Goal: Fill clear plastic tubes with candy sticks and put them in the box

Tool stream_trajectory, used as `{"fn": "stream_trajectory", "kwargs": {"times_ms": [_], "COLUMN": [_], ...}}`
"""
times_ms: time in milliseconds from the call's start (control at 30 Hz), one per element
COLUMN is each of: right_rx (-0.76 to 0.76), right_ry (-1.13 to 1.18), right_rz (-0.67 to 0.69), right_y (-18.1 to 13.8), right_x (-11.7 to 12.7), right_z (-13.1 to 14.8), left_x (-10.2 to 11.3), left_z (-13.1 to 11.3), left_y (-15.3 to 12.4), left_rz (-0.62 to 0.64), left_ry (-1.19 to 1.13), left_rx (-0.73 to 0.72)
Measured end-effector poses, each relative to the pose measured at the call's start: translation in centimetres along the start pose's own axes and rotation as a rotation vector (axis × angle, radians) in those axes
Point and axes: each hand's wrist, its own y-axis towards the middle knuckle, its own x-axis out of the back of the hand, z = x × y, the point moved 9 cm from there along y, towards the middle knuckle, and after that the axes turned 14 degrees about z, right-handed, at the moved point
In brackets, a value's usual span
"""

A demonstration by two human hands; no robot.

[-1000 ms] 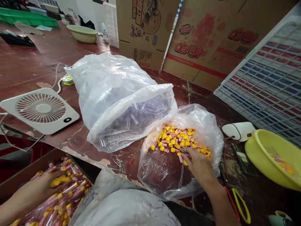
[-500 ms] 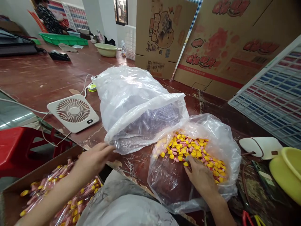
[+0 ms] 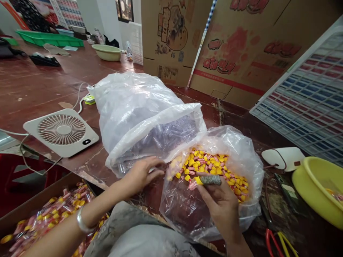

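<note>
My right hand point(image 3: 219, 200) pinches a yellow cap point(image 3: 198, 180) with a pink patterned piece attached, above an open clear plastic bag point(image 3: 187, 214). One of its fingers has a dark grey wrapping. The bag holds many yellow caps with pink pieces point(image 3: 207, 162). My left hand point(image 3: 144, 175), a silvery bangle on its wrist, is in front of a large white bag point(image 3: 134, 92) filled with clear plastic tubes point(image 3: 163, 137). The left fingers curl toward the thumb; whatever lies between them is hard to make out. An open box point(image 3: 50, 221) of capped pink-filled tubes lies below my left forearm.
A white fan point(image 3: 63, 130) with cords lies at the left. Large cardboard sheets point(image 3: 230, 43) and a white plastic crate point(image 3: 308, 85) stand behind. At the right are a yellow basin point(image 3: 316, 189), a phone point(image 3: 292, 194) and scissors point(image 3: 278, 239). A person point(image 3: 34, 14) sits far left.
My right hand has lifted a yellow cap with its pink piece from the pile. My left hand has moved right, away from the white bag's near corner toward the clear bag. The view has shifted.
</note>
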Motion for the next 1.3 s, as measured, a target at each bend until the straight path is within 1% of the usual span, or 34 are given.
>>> {"fn": "stream_trajectory", "kwargs": {"times_ms": [67,133,200,300,333,367,400,467,533,567,600,633,667,700,733,767,833,867,900,933,967,1000,1067,1200,1267,1300], "right_rx": [0.092,0.177,0.253,0.361,0.394,0.42,0.436,0.445,0.432,0.427,0.423,0.421,0.41,0.392,0.363,0.322,0.22,0.174,0.141,0.122,0.118,0.122,0.135,0.141,0.143,0.144], "right_ry": [-0.038,-0.156,-0.286,-0.429,-0.483,-0.543,-0.602,-0.687,-0.714,-0.714,-0.713,-0.714,-0.72,-0.731,-0.751,-0.781,-0.874,-0.931,-0.989,-1.039,-1.076,-1.096,-1.103,-1.066,-1.012,-0.978], "right_rz": [-0.027,0.002,0.083,0.268,0.308,0.32,0.306,0.222,0.139,0.12,0.13,0.169,0.23,0.297,0.348,0.36,0.273,0.213,0.189,0.207,0.251,0.307,0.38,0.398,0.404,0.396], "right_y": [0.5,1.1,1.5,1.3,1.0,0.6,0.2,-0.4,-0.7,-0.8,-0.8,-0.7,-0.6,-0.4,-0.2,0.1,0.8,1.0,1.2,1.3,1.4,1.4,1.3,1.2,1.1,1.1], "right_x": [-1.2,-2.5,-3.8,-5.6,-6.0,-6.4,-6.7,-7.0,-7.2,-7.4,-7.7,-8.0,-8.3,-8.4,-8.1,-7.3,-4.4,-2.8,-1.7,-1.0,-0.8,-0.9,-1.3,-1.7,-1.6,-1.4], "right_z": [1.3,2.8,4.3,5.8,6.0,6.1,6.0,5.5,5.1,5.0,4.9,4.8,4.5,4.1,3.6,2.8,1.1,0.1,-0.9,-2.0,-3.0,-3.8,-4.8,-5.3,-5.3,-5.3], "left_x": [-1.8,-3.1,-3.8,-4.6,-4.9,-5.3,-5.7,-6.9,-8.4,-9.1,-9.7,-10.0,-9.9,-9.4,-8.4,-6.9,-3.0,-1.2,0.4,1.5,2.2,2.6,2.8,2.7,2.5,2.2], "left_z": [-1.8,-3.3,-4.3,-4.9,-4.9,-4.8,-4.7,-4.4,-4.5,-4.7,-4.7,-4.6,-4.2,-3.6,-2.8,-1.7,0.7,1.8,2.8,3.6,4.4,5.0,5.9,6.8,6.7,6.3], "left_y": [-1.0,-1.6,-1.9,-1.9,-1.8,-1.8,-1.8,-1.7,-1.5,-1.4,-1.2,-1.1,-0.9,-0.7,-0.5,-0.3,0.0,0.1,0.3,0.7,1.1,1.5,2.1,1.9,1.2,0.8], "left_rz": [0.058,0.085,0.095,0.105,0.102,0.096,0.084,0.068,0.09,0.115,0.14,0.16,0.172,0.17,0.149,0.105,-0.023,-0.078,-0.112,-0.117,-0.1,-0.075,-0.049,-0.049,-0.054,-0.059], "left_ry": [-0.29,-0.516,-0.724,-0.999,-1.072,-1.134,-1.189,-1.282,-1.375,-1.416,-1.444,-1.444,-1.398,-1.293,-1.124,-0.895,-0.333,-0.05,0.193,0.374,0.49,0.55,0.566,0.542,0.489,0.419], "left_rx": [-0.025,-0.021,-0.023,-0.03,-0.024,-0.014,0.005,0.046,0.072,0.079,0.086,0.094,0.095,0.089,0.085,0.092,0.173,0.247,0.326,0.391,0.435,0.459,0.473,0.498,0.461,0.411]}}
